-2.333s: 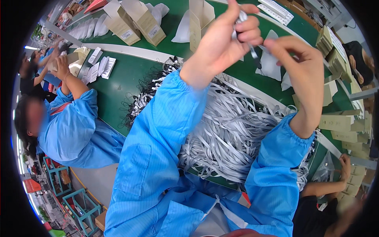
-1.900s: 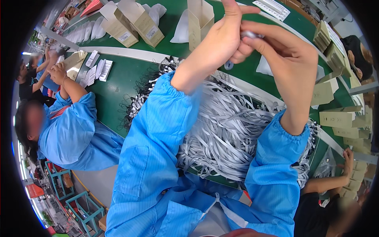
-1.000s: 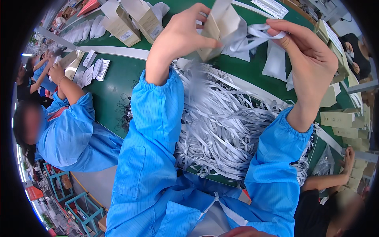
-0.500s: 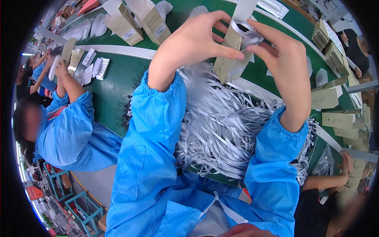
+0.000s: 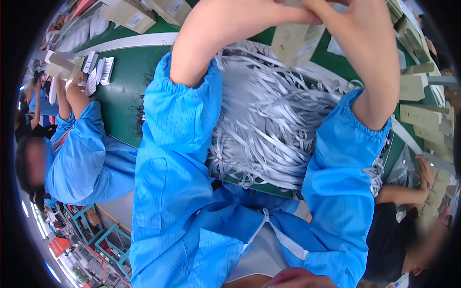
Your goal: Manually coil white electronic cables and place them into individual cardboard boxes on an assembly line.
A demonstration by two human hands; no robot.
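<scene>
Both my hands are raised close to the camera at the top edge. My left hand (image 5: 259, 17) and my right hand (image 5: 357, 29) meet on a small tan cardboard box (image 5: 294, 42). The left fingers lie across its upper end, and the right fingers pinch at its top. Whether anything white is still in my right fingers is hidden by the frame edge. Under my forearms lies a big heap of white-grey strips (image 5: 269, 125) on the green table (image 5: 125, 91).
A co-worker in a blue coat (image 5: 81, 153) sits to my left, handling leaflets (image 5: 98, 72). Tan boxes (image 5: 132, 13) stand at the far left. Folded tan cartons (image 5: 418, 89) are stacked on the right, where another person's arm (image 5: 406, 192) reaches in.
My hands have lifted the box nearer to the camera. The white piece my right hand carried to the box is no longer visible. The co-worker at left raised both arms.
</scene>
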